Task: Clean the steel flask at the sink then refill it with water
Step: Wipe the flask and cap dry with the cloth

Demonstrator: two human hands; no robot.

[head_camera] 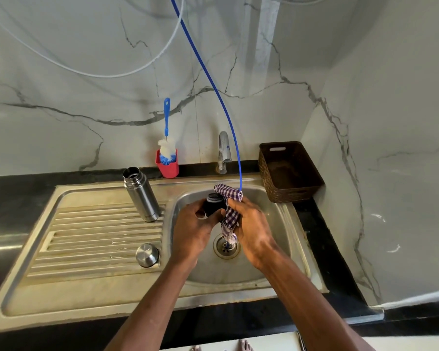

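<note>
The steel flask [141, 193] stands upright and uncapped on the drainboard, at the left edge of the sink basin [271, 224]. Its steel cap [147, 255] lies on the drainboard nearer to me. Over the basin, my left hand [192, 225] grips a black stopper [214, 203] of the flask. My right hand [249, 225] holds a checked purple-and-white cloth [229, 206] against the stopper. The cloth's tail hangs down toward the drain [226, 247].
The tap [224, 152] stands behind the basin. A blue tube [213, 82] drops from above to the cloth. A blue bottle brush [166, 138] sits in a red holder [168, 166]. A brown basket [289, 171] stands on the black counter at the right.
</note>
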